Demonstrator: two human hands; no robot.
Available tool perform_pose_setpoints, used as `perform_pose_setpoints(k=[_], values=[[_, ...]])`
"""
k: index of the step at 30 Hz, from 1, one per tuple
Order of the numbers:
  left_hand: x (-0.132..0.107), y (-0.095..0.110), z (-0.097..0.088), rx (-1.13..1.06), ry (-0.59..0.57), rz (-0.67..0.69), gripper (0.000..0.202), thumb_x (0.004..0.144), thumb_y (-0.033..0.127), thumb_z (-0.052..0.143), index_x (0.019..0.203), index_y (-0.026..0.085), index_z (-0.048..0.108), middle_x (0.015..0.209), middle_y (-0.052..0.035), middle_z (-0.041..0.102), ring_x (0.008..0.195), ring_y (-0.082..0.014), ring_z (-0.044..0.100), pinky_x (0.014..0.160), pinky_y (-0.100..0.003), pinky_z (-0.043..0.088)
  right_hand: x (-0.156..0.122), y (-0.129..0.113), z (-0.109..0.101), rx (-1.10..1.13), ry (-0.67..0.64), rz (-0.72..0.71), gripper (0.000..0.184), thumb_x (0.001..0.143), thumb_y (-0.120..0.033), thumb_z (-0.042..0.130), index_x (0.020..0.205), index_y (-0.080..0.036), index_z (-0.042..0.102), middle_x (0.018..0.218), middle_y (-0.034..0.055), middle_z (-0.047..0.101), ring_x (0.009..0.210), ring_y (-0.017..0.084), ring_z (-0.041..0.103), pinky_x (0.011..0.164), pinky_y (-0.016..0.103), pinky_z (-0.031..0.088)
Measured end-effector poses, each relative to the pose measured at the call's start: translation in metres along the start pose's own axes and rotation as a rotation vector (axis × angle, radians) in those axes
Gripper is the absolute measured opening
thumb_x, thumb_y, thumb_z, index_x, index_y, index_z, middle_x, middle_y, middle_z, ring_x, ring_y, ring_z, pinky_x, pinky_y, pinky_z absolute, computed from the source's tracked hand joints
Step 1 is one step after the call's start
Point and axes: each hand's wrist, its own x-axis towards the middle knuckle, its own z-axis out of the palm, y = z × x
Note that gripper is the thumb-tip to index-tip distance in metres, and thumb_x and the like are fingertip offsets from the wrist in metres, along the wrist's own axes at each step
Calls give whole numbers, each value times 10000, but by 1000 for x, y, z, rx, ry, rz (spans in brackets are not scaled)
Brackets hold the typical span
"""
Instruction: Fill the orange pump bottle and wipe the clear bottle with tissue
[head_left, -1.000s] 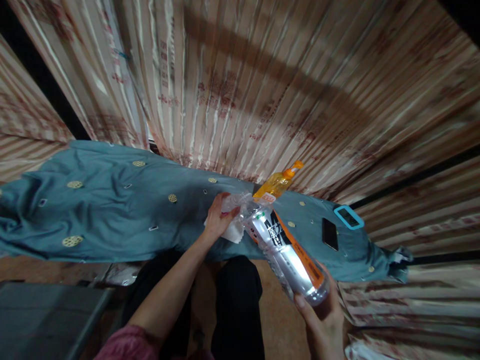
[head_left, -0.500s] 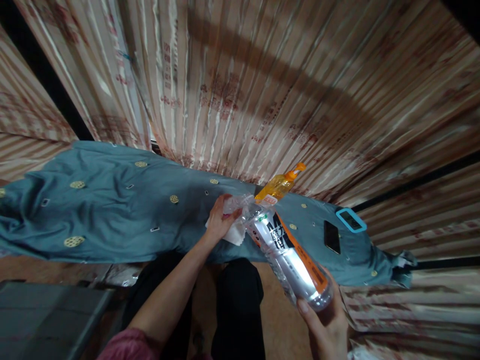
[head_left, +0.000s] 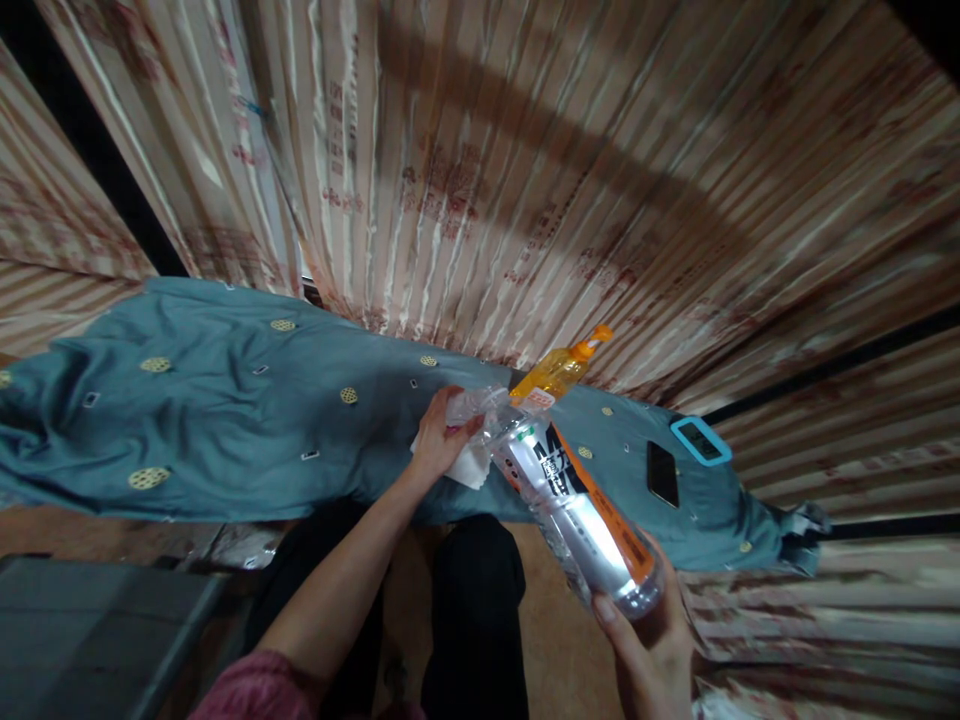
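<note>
My right hand (head_left: 651, 640) grips the base of a large clear plastic bottle (head_left: 574, 500) with a black, white and orange label, tilted away from me. My left hand (head_left: 439, 440) is closed round the bottle's neck end, together with a white tissue (head_left: 471, 465) and some clear wrapping. Both hands hover over the near edge of a table covered with a teal cloth (head_left: 225, 410) dotted with small gold rounds. Just behind the bottle's top stands an orange bottle with an orange spout cap (head_left: 559, 370).
A black phone (head_left: 662, 472) and a small device with a blue frame (head_left: 700, 440) lie on the cloth to the right. Striped, pleated curtains (head_left: 525, 180) hang close behind the table. My dark trousers (head_left: 472, 600) show below, and a grey surface (head_left: 90, 640) at lower left.
Almost nothing differs; the view has shifted slightly and my right hand with the bottle's base sits a little lower and further right than a second ago.
</note>
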Motion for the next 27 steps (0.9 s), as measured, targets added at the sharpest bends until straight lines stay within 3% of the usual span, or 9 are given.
perform_pose_setpoints(k=[27], values=[[1,-7,4,14,16,29,462,837,463,714,1190,186,603,1194,-116,711,1144,-290,685,1020,-448,548,-2,-2,1,10,22,16,897,678,-590,832,1409,-172,522,1400,149,634,1313,360,580,1107,457,429]])
